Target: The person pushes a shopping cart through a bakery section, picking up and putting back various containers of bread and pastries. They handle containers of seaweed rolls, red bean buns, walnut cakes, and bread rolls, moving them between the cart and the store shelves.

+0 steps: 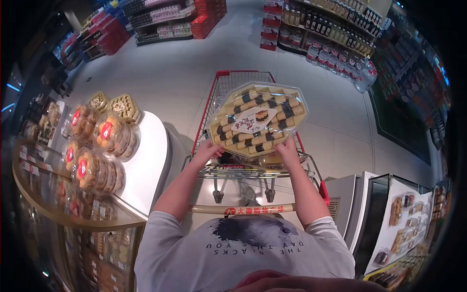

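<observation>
Currently, the pastry pack is off every display and carried in both hands, raised over the shopping cart. It is a clear, many-sided lidded tray filled with rows of rolled pastries and labelled at its centre, tilted so that the lid faces the camera.

Status, as judged from this view:
- Done: the pack is lifted and held free. It touches neither the bench on the left nor the chiller case on the right.
- Left: the pack does not rest in the cart basket; it sits above the near end, over the child-seat frame. What the basket holds cannot be told, since the pack hides most of it.

Hand state:
- The left hand is closed on the near left edge of the pack, with the fingers going under the tray.
- The right hand is closed on the near right edge in the same manner.
- Neither hand touches the cart handle, which lies close to the person's body, below both forearms.

Surroundings: round cookie tubs with red labels are stacked on the left bench, well apart from the pack. Bottle shelves stand across the aisle, beyond the cart.
</observation>
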`<control>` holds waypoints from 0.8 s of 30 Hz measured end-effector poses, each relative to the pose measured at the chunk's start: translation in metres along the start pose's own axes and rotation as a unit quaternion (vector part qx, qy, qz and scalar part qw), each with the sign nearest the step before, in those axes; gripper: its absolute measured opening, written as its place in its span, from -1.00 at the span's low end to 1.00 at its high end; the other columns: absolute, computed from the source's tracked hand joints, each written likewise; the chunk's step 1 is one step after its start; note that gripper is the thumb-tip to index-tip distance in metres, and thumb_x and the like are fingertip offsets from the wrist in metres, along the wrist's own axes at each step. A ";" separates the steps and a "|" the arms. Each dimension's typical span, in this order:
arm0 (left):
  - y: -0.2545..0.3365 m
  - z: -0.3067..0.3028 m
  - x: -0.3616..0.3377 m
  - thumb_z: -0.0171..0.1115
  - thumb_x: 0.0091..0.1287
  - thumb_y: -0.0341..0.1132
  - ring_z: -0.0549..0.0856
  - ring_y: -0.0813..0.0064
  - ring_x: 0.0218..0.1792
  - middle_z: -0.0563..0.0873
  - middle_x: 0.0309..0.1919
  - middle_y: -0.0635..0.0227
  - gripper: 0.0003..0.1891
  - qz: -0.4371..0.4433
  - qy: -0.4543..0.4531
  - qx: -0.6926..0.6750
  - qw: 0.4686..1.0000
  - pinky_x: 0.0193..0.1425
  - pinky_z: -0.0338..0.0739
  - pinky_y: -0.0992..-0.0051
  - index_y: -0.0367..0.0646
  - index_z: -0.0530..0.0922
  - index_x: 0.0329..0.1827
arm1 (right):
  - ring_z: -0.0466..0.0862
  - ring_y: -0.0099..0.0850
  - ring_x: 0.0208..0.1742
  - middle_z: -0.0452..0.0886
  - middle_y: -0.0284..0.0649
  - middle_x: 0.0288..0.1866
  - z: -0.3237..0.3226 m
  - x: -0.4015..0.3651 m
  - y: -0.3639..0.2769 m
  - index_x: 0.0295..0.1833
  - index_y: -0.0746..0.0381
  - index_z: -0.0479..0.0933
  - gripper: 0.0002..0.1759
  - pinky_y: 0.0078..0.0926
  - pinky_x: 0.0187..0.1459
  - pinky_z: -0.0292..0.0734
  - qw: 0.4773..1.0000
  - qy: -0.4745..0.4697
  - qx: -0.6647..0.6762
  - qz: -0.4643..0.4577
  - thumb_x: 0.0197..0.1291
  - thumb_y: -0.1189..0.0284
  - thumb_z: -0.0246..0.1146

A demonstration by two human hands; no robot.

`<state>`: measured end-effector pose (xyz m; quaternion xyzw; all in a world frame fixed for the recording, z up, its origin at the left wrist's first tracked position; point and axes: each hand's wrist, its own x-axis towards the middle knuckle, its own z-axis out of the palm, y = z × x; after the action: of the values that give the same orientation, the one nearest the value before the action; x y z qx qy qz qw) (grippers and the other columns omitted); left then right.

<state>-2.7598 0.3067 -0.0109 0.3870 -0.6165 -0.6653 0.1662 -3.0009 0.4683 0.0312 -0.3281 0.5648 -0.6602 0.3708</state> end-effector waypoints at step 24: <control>0.120 -0.162 0.289 0.09 0.24 -0.26 0.58 0.40 -0.10 0.55 -0.08 0.24 -0.59 0.022 0.058 -0.370 0.927 -0.04 0.50 0.39 -0.28 0.31 0.09 | 0.54 -0.43 -0.15 0.47 -0.22 -0.08 0.082 0.383 0.028 0.09 0.31 0.22 -0.41 -0.49 -0.22 0.53 0.981 -0.067 0.172 0.060 -0.22 0.65 0.01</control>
<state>-2.8608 -0.0295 0.0233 0.3228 -0.3243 -0.8185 0.3474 -3.1233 0.0955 0.0212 -0.2682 0.4352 -0.7007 0.4977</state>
